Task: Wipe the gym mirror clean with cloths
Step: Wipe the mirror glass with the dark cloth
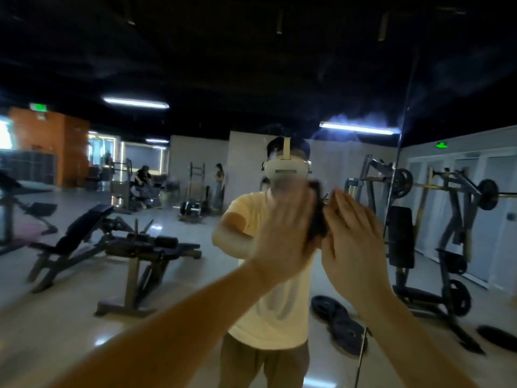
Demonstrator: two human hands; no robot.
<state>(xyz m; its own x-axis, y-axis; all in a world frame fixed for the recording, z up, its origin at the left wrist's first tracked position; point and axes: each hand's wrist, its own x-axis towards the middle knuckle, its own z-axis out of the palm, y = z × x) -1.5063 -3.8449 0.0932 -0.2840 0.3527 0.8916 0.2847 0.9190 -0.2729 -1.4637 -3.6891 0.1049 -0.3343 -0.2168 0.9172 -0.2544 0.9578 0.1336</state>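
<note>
The gym mirror (173,275) fills the whole view and reflects me in a yellow shirt with a headset. Hazy smears show on the glass near the upper right. My left hand (285,231) is raised at chest height, blurred, its fingers straight, pressing a dark cloth (317,219) flat against the glass. My right hand (349,239) is up just to the right of the cloth, fingers straight and together. I cannot tell whether it touches the cloth. Most of the cloth is hidden between the two hands.
A vertical seam (398,163) between mirror panels runs just right of my hands. The reflection shows weight benches (117,245), a plate-loaded machine (447,219), weight plates on the floor (338,323) and people far back in the gym.
</note>
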